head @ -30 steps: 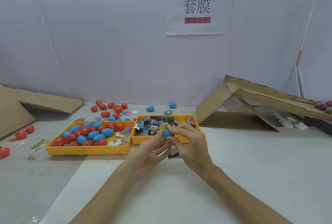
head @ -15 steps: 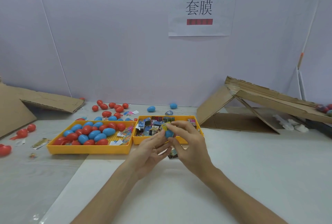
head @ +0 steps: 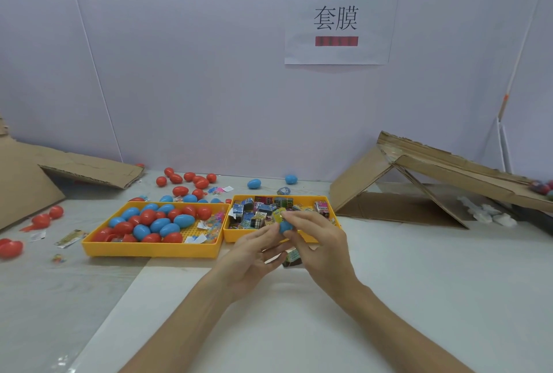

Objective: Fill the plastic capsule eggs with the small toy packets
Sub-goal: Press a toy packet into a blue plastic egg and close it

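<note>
Holding a blue plastic capsule egg (head: 285,226) between both hands, a person works over a pale table (head: 419,283), just in front of two trays. The left hand (head: 254,256) lies palm up, its fingers curled loosely upward so the fingertips grip the egg from below and from the side. The right hand (head: 321,242) reaches over from the other side, thumb and forefinger pinching a small yellow toy packet (head: 278,214) that pokes out of the egg's top. Fingers hide most of the egg, so it cannot be told whether it is one half or a whole shell.

Behind the hands, a yellow plastic egg tray (head: 149,251) holds a heap of red and blue capsule eggs (head: 158,223). Touching its right side, a yellow plastic packet tray (head: 327,202) holds a pile of colourful toy packets (head: 257,214). Loose red eggs (head: 185,181) lie on the table further back, and a dark packet (head: 292,259) lies under the hands. Folded brown cardboard (head: 434,169) leans at the right.

This egg seems to be mid-fill: the packet is not fully inside and the shell is not closed. Many eggs and packets remain, so most of the work appears to lie ahead. Which eggs are already filled cannot be told.
</note>
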The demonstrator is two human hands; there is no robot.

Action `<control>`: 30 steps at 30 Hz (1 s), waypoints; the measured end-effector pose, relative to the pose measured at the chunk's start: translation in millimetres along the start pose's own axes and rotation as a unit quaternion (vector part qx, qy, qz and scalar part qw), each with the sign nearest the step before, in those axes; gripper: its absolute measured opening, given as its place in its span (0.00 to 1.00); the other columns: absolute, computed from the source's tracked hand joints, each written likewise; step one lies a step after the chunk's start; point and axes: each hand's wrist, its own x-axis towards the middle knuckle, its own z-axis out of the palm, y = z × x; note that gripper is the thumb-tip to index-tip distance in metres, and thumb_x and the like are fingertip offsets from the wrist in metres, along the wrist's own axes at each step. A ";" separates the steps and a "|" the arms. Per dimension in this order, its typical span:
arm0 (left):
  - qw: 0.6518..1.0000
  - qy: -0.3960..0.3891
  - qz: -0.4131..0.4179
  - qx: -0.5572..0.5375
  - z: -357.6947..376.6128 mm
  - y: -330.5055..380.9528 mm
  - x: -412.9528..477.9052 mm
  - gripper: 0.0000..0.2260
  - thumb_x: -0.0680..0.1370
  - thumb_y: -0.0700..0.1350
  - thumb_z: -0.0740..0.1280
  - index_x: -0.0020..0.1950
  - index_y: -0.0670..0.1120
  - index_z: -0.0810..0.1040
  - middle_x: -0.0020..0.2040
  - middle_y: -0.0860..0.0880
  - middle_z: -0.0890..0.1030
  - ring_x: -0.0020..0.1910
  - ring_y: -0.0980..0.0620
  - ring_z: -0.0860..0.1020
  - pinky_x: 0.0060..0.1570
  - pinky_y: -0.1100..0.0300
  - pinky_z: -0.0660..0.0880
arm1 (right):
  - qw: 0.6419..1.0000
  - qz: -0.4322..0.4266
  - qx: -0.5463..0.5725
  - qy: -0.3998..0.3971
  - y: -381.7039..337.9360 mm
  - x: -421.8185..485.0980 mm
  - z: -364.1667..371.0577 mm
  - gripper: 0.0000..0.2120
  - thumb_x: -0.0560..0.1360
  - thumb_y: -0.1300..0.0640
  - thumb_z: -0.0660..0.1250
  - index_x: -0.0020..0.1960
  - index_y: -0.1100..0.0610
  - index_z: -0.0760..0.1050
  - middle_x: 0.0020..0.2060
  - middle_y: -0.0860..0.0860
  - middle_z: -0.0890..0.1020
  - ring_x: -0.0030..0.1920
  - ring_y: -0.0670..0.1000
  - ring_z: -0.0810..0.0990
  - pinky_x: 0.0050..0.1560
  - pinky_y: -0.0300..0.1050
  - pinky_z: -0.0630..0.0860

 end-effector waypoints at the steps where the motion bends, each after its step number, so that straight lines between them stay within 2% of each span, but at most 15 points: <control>1: 1.000 0.001 0.003 -0.003 -0.2 -0.7 1.0 0.14 0.74 0.51 0.73 0.59 0.48 0.86 0.63 0.45 0.83 0.61 0.49 0.82 0.58 0.56 0.75 | 1.000 0.021 0.003 0.010 -2.0 0.8 0.4 0.22 0.73 0.65 0.74 0.66 0.57 0.79 0.54 0.47 0.84 0.54 0.41 0.81 0.56 0.36 0.77; 3: 1.000 0.002 0.009 -0.006 -0.4 -0.9 2.2 0.15 0.74 0.51 0.73 0.58 0.47 0.86 0.63 0.45 0.83 0.61 0.50 0.82 0.57 0.57 0.77 | 0.998 0.053 0.012 0.017 -3.3 2.1 0.3 0.22 0.72 0.64 0.76 0.66 0.56 0.79 0.55 0.45 0.83 0.55 0.37 0.80 0.56 0.31 0.75; 5: 1.000 -0.002 0.010 -0.003 0.5 -0.5 2.9 0.14 0.76 0.53 0.72 0.59 0.49 0.86 0.63 0.46 0.83 0.62 0.50 0.82 0.58 0.57 0.76 | 0.998 0.057 0.002 0.016 -2.2 2.2 -0.7 0.19 0.72 0.63 0.76 0.62 0.57 0.81 0.54 0.46 0.84 0.55 0.36 0.79 0.57 0.31 0.75; 8: 1.000 0.000 0.005 0.002 1.6 0.6 3.6 0.15 0.77 0.57 0.70 0.59 0.51 0.86 0.63 0.48 0.83 0.62 0.51 0.82 0.61 0.56 0.74 | 0.998 0.063 -0.004 0.009 -1.6 2.2 -1.8 0.19 0.72 0.64 0.76 0.62 0.58 0.81 0.55 0.48 0.85 0.56 0.38 0.79 0.59 0.28 0.72; 11: 1.000 0.004 0.014 0.013 0.1 0.1 4.6 0.18 0.76 0.55 0.70 0.63 0.48 0.84 0.65 0.46 0.82 0.62 0.50 0.82 0.61 0.55 0.74 | 0.995 0.101 0.023 0.008 -4.9 2.4 -1.2 0.21 0.72 0.63 0.76 0.64 0.58 0.81 0.55 0.46 0.85 0.56 0.41 0.81 0.60 0.31 0.74; 14: 1.000 0.002 0.016 0.017 -1.2 -1.4 4.7 0.22 0.76 0.52 0.70 0.68 0.44 0.78 0.66 0.44 0.81 0.62 0.49 0.82 0.61 0.54 0.74 | 0.992 0.116 0.038 0.003 -4.7 3.4 -1.7 0.16 0.73 0.63 0.76 0.61 0.57 0.83 0.54 0.46 0.85 0.55 0.42 0.82 0.59 0.38 0.77; 20: 1.000 -0.008 0.006 0.025 -1.9 -3.9 4.7 0.21 0.77 0.52 0.68 0.68 0.44 0.78 0.62 0.46 0.83 0.61 0.49 0.82 0.64 0.53 0.74 | 0.994 0.106 0.013 0.001 -1.1 2.1 -2.4 0.16 0.70 0.64 0.78 0.57 0.59 0.84 0.53 0.48 0.86 0.54 0.43 0.83 0.59 0.36 0.77; 23: 1.000 -0.013 0.003 0.028 -1.9 -5.8 4.7 0.21 0.77 0.52 0.69 0.68 0.45 0.78 0.61 0.46 0.83 0.62 0.49 0.82 0.62 0.54 0.75 | 0.996 0.094 0.005 -0.003 0.2 1.2 -3.1 0.17 0.70 0.65 0.78 0.58 0.60 0.84 0.53 0.50 0.86 0.56 0.46 0.83 0.61 0.37 0.76; 30: 0.999 -0.018 -0.001 0.035 -2.4 -6.2 3.9 0.21 0.76 0.53 0.70 0.66 0.46 0.80 0.62 0.46 0.83 0.62 0.48 0.82 0.60 0.53 0.74 | 0.996 0.086 -0.002 -0.009 -0.3 2.0 -6.7 0.17 0.70 0.66 0.78 0.58 0.61 0.84 0.53 0.52 0.86 0.56 0.46 0.83 0.61 0.33 0.75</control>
